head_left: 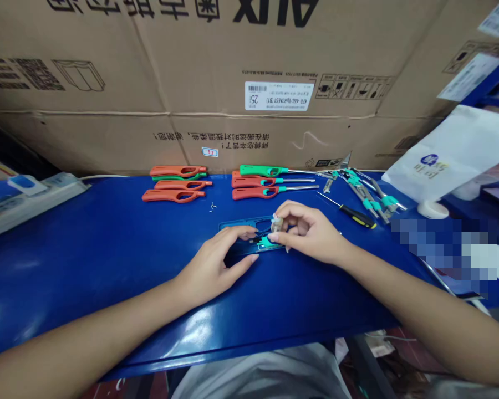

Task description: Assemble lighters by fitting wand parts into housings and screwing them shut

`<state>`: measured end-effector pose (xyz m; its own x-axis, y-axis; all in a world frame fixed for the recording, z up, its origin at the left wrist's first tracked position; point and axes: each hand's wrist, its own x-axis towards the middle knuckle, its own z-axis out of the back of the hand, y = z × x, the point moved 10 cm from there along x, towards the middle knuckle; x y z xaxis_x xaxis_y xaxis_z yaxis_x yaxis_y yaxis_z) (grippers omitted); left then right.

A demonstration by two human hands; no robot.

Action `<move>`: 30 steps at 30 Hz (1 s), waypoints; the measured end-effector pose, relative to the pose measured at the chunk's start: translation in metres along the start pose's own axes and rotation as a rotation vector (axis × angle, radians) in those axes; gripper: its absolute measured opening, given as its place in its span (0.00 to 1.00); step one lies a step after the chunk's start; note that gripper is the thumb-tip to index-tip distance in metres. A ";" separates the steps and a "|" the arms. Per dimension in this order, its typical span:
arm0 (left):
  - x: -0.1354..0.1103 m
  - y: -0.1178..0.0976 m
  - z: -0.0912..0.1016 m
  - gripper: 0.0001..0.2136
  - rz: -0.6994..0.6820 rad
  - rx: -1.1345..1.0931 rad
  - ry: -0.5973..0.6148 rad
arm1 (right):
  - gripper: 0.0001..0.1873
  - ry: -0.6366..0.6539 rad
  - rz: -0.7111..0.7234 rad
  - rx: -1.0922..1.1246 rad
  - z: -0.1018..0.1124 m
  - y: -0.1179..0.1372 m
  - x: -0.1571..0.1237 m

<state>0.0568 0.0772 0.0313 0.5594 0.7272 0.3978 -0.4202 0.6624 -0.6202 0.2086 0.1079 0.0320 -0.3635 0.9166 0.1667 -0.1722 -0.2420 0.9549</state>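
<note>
A blue lighter casing (pixel 227 225) lies open on the blue table, with a teal part (pixel 266 242) set inside it. My left hand (pixel 216 263) grips the casing's left end, its fingers over the far side and its thumb along the near edge. Above the casing's right half, my right hand (pixel 311 230) pinches a small translucent lighter fuel tank (pixel 276 224) with a pale top. My fingers hide part of the tank and the casing's right end.
Orange casings (pixel 174 195) lie at back left near small screws (pixel 213 207). Assembled lighters (pixel 258 193) lie behind my hands. To the right are a screwdriver (pixel 357 216), metal lighter nozzles (pixel 363 194) and a white paper bag (pixel 453 149). A cardboard box (pixel 199 83) walls the back; a power strip (pixel 45 202) sits left.
</note>
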 end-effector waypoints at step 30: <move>0.000 -0.028 0.012 0.10 -0.200 -0.080 -0.086 | 0.08 0.002 0.235 -0.288 -0.015 0.033 -0.015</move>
<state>0.0603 0.0606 0.0567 0.5616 0.5980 0.5718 -0.2477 0.7809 -0.5734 0.1948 0.0816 0.0575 -0.4257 0.8246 0.3726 -0.3341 -0.5259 0.7822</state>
